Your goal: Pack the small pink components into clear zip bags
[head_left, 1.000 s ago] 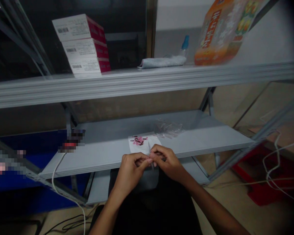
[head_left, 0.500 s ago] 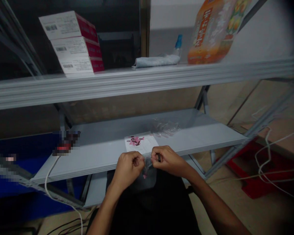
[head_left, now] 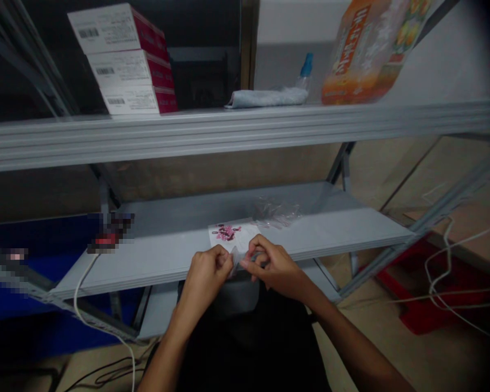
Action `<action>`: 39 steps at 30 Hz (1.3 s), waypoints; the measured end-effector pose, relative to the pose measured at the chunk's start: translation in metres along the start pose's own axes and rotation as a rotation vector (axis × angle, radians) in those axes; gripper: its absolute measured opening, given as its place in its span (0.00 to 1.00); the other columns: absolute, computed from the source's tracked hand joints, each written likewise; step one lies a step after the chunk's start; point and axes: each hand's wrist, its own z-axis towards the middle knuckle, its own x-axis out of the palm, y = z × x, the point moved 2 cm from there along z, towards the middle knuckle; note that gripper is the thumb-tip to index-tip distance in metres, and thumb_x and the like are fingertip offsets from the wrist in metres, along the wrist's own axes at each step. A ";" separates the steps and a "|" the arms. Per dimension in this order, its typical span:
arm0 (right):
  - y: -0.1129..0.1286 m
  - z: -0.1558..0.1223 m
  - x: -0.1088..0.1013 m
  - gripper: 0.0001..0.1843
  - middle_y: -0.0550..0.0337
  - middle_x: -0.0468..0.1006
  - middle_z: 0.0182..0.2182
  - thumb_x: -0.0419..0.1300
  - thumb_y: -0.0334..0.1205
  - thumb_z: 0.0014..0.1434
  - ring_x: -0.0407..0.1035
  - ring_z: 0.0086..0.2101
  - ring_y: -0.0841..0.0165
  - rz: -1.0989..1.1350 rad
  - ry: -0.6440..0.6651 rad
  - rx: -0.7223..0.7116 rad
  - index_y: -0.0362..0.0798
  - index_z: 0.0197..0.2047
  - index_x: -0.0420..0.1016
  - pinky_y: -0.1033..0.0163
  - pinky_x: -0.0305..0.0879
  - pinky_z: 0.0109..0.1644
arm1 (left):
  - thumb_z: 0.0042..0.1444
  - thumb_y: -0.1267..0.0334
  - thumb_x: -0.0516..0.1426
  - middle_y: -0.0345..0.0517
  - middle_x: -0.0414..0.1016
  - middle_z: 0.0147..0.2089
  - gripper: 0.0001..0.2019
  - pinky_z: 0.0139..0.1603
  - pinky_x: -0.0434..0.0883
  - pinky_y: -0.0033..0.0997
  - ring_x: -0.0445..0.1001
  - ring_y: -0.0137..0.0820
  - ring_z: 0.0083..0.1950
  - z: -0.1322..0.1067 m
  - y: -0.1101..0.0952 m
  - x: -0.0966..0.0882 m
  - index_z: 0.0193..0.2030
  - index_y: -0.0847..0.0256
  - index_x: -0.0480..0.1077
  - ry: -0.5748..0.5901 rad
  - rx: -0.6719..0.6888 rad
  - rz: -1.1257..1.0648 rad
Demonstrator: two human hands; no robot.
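A small clear plastic bag is between my two hands, just past the front edge of the lower shelf. My left hand pinches its left side with curled fingers. From the other side, the thumb and fingertips of my right hand are closed at its right edge. The contents of the bag are hard to make out. Just behind my hands, a white sheet lies on the shelf, with pink and dark small pieces on its left part. Crumpled clear plastic bags lie behind it to the right.
The grey lower shelf carries a blurred-out item at left with a white cable. On the upper shelf stand stacked white and red boxes, a folded cloth, a blue-capped bottle and an orange package.
My hands have shifted slightly left. The bag, which hung below my fingers with something pink at its bottom, is now raised between them. My right fingers have changed their hold.
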 end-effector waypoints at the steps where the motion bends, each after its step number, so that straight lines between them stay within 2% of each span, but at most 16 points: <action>1: 0.001 0.000 0.005 0.13 0.62 0.77 0.32 0.61 0.43 0.58 0.71 0.22 0.72 0.092 0.039 0.033 0.51 0.44 0.63 0.71 0.62 0.19 | 0.59 0.60 0.55 0.43 0.77 0.24 0.09 0.28 0.64 0.25 0.73 0.30 0.24 0.000 0.000 0.001 0.31 0.61 0.72 0.026 -0.007 -0.088; 4: 0.002 0.002 0.015 0.15 0.62 0.77 0.31 0.61 0.45 0.59 0.74 0.25 0.69 0.304 0.100 0.047 0.52 0.45 0.61 0.71 0.65 0.18 | 0.60 0.57 0.54 0.45 0.79 0.27 0.11 0.30 0.68 0.26 0.77 0.31 0.28 -0.001 0.000 0.007 0.34 0.62 0.73 0.113 -0.019 -0.298; 7: 0.000 0.003 0.017 0.12 0.64 0.75 0.28 0.60 0.42 0.60 0.72 0.25 0.70 0.340 0.092 0.024 0.52 0.45 0.62 0.70 0.68 0.22 | 0.61 0.57 0.53 0.46 0.79 0.28 0.13 0.31 0.68 0.26 0.77 0.31 0.28 -0.001 0.002 0.007 0.34 0.63 0.74 0.147 -0.014 -0.283; 10: -0.001 0.004 0.012 0.03 0.64 0.74 0.27 0.55 0.37 0.62 0.69 0.23 0.72 0.126 0.034 -0.047 0.50 0.40 0.68 0.69 0.66 0.24 | 0.59 0.62 0.54 0.42 0.76 0.23 0.11 0.28 0.63 0.25 0.72 0.29 0.24 -0.001 0.005 0.001 0.29 0.62 0.73 0.044 0.014 -0.015; 13: -0.001 0.005 0.009 0.11 0.60 0.74 0.29 0.54 0.28 0.60 0.68 0.28 0.71 -0.206 -0.047 -0.189 0.48 0.35 0.76 0.65 0.67 0.33 | 0.54 0.68 0.55 0.40 0.71 0.20 0.09 0.27 0.57 0.26 0.68 0.27 0.22 -0.003 0.005 0.000 0.24 0.62 0.70 -0.059 0.048 0.235; 15: -0.004 0.007 0.009 0.15 0.57 0.75 0.30 0.54 0.25 0.58 0.69 0.33 0.67 -0.328 -0.054 -0.259 0.48 0.36 0.80 0.62 0.67 0.40 | 0.54 0.69 0.55 0.39 0.70 0.19 0.09 0.27 0.56 0.27 0.67 0.27 0.21 -0.004 0.003 0.003 0.23 0.62 0.70 -0.058 0.072 0.260; 18: -0.011 0.011 0.009 0.18 0.55 0.75 0.33 0.52 0.24 0.58 0.70 0.32 0.67 -0.271 -0.009 -0.279 0.47 0.40 0.82 0.63 0.68 0.37 | 0.59 0.64 0.55 0.40 0.72 0.22 0.11 0.29 0.61 0.26 0.69 0.27 0.24 -0.001 0.004 0.004 0.27 0.61 0.72 -0.057 0.079 0.058; 20: -0.016 0.019 0.006 0.18 0.55 0.75 0.35 0.52 0.28 0.61 0.69 0.26 0.72 -0.094 0.012 -0.246 0.48 0.42 0.82 0.66 0.67 0.29 | 0.60 0.59 0.56 0.44 0.77 0.32 0.09 0.37 0.67 0.26 0.75 0.30 0.33 0.007 0.012 -0.003 0.34 0.61 0.74 -0.191 0.064 -0.144; 22: -0.022 0.032 0.003 0.16 0.56 0.74 0.37 0.52 0.34 0.63 0.66 0.21 0.75 0.104 0.003 -0.208 0.48 0.44 0.82 0.68 0.65 0.23 | 0.57 0.58 0.60 0.48 0.78 0.44 0.10 0.49 0.69 0.30 0.76 0.33 0.46 0.016 0.028 -0.012 0.42 0.61 0.74 -0.384 0.039 -0.324; 23: -0.024 0.041 0.002 0.15 0.56 0.74 0.36 0.53 0.36 0.64 0.66 0.20 0.76 0.185 -0.007 -0.199 0.49 0.44 0.82 0.68 0.64 0.22 | 0.55 0.58 0.62 0.50 0.77 0.49 0.14 0.54 0.68 0.32 0.74 0.35 0.52 0.022 0.037 -0.014 0.46 0.60 0.73 -0.408 0.016 -0.417; 24: -0.027 0.051 0.002 0.14 0.57 0.74 0.35 0.55 0.38 0.63 0.66 0.20 0.76 0.248 -0.015 -0.195 0.49 0.43 0.83 0.68 0.64 0.22 | 0.53 0.58 0.64 0.51 0.75 0.52 0.18 0.55 0.69 0.34 0.74 0.36 0.53 0.028 0.048 -0.014 0.49 0.60 0.72 -0.378 -0.029 -0.532; 26: -0.032 0.073 0.004 0.12 0.59 0.75 0.31 0.58 0.40 0.60 0.64 0.19 0.76 0.333 -0.023 -0.183 0.48 0.40 0.83 0.70 0.61 0.20 | 0.53 0.56 0.64 0.54 0.76 0.51 0.21 0.51 0.73 0.38 0.77 0.37 0.48 0.039 0.068 -0.009 0.51 0.62 0.70 -0.233 -0.138 -0.774; 28: -0.037 0.095 0.008 0.11 0.60 0.76 0.28 0.60 0.40 0.56 0.63 0.18 0.76 0.387 -0.025 -0.139 0.48 0.38 0.83 0.71 0.58 0.19 | 0.51 0.56 0.65 0.53 0.78 0.43 0.21 0.43 0.75 0.36 0.79 0.36 0.40 0.046 0.084 -0.002 0.48 0.65 0.70 -0.154 -0.216 -0.908; 32: -0.048 0.121 0.020 0.14 0.56 0.80 0.33 0.59 0.46 0.55 0.69 0.26 0.71 0.458 0.011 -0.014 0.46 0.34 0.82 0.70 0.62 0.23 | 0.49 0.56 0.66 0.47 0.78 0.28 0.18 0.31 0.73 0.26 0.77 0.29 0.28 0.054 0.102 0.004 0.40 0.68 0.72 -0.226 -0.222 -0.851; 37: -0.062 0.132 0.027 0.19 0.60 0.73 0.21 0.62 0.52 0.55 0.65 0.22 0.73 0.347 -0.046 -0.086 0.44 0.24 0.76 0.69 0.62 0.24 | 0.48 0.56 0.66 0.45 0.78 0.26 0.18 0.29 0.71 0.24 0.75 0.27 0.25 0.063 0.112 -0.002 0.39 0.68 0.72 -0.316 -0.212 -0.759; 39: -0.069 0.135 0.027 0.19 0.61 0.71 0.20 0.63 0.52 0.54 0.65 0.21 0.73 0.338 -0.085 -0.094 0.44 0.23 0.72 0.69 0.63 0.25 | 0.47 0.55 0.67 0.44 0.78 0.27 0.19 0.29 0.71 0.25 0.75 0.27 0.25 0.068 0.117 -0.005 0.40 0.67 0.72 -0.327 -0.211 -0.733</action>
